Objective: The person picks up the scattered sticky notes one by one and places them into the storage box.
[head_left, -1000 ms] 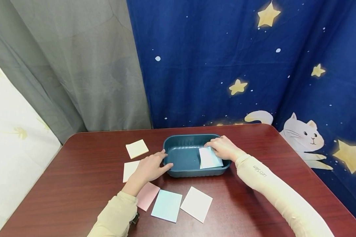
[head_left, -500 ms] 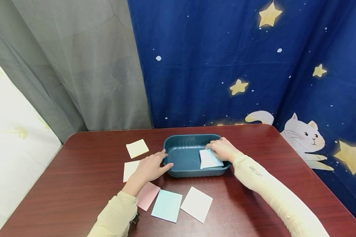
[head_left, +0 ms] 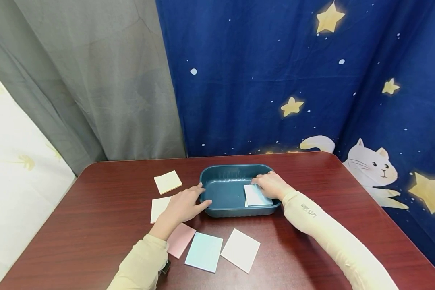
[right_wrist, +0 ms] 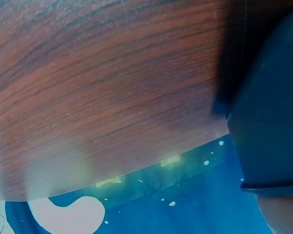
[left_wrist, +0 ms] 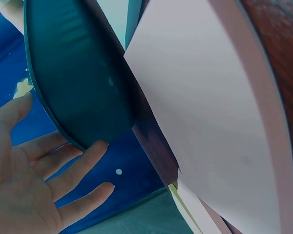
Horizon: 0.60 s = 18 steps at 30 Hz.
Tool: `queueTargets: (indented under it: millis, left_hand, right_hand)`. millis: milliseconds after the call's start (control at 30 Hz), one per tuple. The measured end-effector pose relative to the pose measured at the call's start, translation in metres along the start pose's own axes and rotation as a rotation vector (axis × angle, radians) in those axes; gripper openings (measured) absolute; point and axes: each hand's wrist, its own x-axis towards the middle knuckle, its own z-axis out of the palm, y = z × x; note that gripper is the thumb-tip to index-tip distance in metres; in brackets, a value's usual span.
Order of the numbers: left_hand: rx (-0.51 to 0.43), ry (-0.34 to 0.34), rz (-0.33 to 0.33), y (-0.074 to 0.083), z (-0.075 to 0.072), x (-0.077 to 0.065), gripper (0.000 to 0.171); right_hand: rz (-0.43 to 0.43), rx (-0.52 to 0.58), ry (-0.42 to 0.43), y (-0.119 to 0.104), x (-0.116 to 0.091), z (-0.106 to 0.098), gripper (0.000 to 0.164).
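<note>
A dark teal plastic bin [head_left: 222, 193] stands on the table, long side toward me. Inside its right end lies a light blue sticky note pad [head_left: 255, 196], with another pale edge showing beneath it. My right hand [head_left: 272, 185] reaches over the bin's right rim and grips the pad's far right part; its thumb is hidden in the head view. In the right wrist view the bin's outer wall [right_wrist: 273, 122] covers most of that hand. My left hand [head_left: 184, 204] is at the bin's left rim, fingers extended and spread, fingertips at the rim in the left wrist view.
Near my left forearm lie a pink pad [head_left: 181, 239], a light blue pad [head_left: 204, 252] and a white pad [head_left: 241, 250]. A cream pad [head_left: 168, 182] and a white pad [head_left: 158, 208] lie left of the bin. Curtains hang behind the table [head_left: 112, 189].
Inside the bin, my right hand and the light blue pad have shifted slightly down and toward me. The left hand stays at the left rim.
</note>
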Motion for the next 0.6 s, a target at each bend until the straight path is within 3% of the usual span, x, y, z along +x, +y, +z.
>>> queueTargets:
  millis: [600]
  left_hand:
    - [-0.005,0.009,0.004,0.0009,0.0005,-0.0007,0.053]
  right_hand:
    - [-0.033,0.019,0.035,-0.0012,-0.0043,-0.0056,0.024]
